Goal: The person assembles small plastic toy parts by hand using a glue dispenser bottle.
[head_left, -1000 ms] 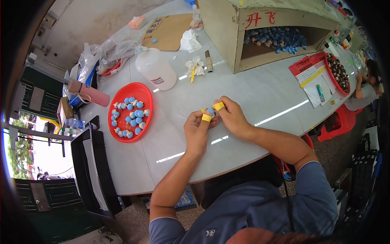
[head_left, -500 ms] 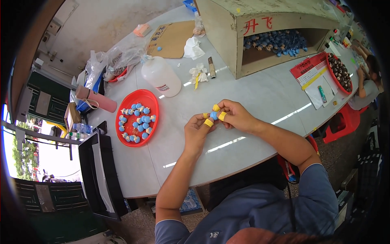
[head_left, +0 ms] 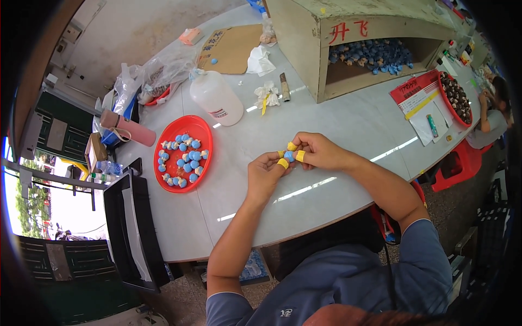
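My left hand (head_left: 263, 174) and my right hand (head_left: 318, 150) meet over the white table (head_left: 348, 125), fingertips together on a small blue round piece (head_left: 289, 156). Yellow tape wraps several fingertips of both hands. To the left lies a red oval tray (head_left: 204, 133) with several blue and cream pieces (head_left: 183, 157) of the same kind. A white plastic bottle (head_left: 216, 98) stands behind the tray.
A wooden box (head_left: 310, 49) at the back holds a heap of blue pieces (head_left: 370, 53). A red tray (head_left: 459, 117) of dark pieces and papers (head_left: 421, 103) sit at the right, where another person (head_left: 492, 111) sits. Plastic bags (head_left: 157, 70), cardboard (head_left: 231, 46) and a pink bottle (head_left: 128, 127) are at the left.
Both hands stay joined on the small piece; the view has shifted a little, so the table and tray sit lower and more to the right in the picture.
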`<act>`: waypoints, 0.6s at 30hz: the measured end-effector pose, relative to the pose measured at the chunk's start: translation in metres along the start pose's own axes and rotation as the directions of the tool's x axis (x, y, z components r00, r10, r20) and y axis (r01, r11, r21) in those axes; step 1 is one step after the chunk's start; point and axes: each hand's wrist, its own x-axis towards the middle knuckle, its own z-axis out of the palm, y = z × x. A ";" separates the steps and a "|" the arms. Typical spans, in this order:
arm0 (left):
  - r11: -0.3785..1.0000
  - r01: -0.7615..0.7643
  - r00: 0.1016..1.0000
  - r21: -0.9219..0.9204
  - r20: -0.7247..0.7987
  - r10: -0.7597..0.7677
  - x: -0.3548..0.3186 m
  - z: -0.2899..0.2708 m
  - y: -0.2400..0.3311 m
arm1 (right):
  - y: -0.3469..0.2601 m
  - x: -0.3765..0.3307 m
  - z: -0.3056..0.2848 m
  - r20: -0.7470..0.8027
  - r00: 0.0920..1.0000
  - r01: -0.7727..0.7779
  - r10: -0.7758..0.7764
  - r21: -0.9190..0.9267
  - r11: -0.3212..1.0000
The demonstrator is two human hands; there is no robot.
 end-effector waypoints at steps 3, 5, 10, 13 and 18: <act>1.000 -0.022 1.000 -0.018 -0.004 0.022 0.002 -0.002 -0.008 | 0.004 0.000 0.000 0.007 1.000 0.025 -0.025 -0.074 0.997; 0.998 -0.052 0.999 -0.038 0.011 0.052 0.004 -0.005 -0.014 | 0.005 -0.001 0.001 0.018 0.999 0.033 -0.031 -0.094 0.995; 0.996 -0.090 0.996 -0.018 0.010 0.091 0.002 -0.003 -0.016 | 0.000 -0.003 0.003 0.028 0.999 0.048 -0.045 -0.122 0.991; 0.995 -0.098 0.995 -0.014 0.004 0.098 0.002 -0.002 -0.017 | -0.001 -0.004 0.004 0.018 0.999 0.052 -0.050 -0.151 0.987; 0.989 -0.147 0.989 -0.008 0.010 0.148 0.001 -0.003 -0.021 | 0.000 -0.004 0.004 0.019 0.997 0.077 -0.074 -0.172 0.982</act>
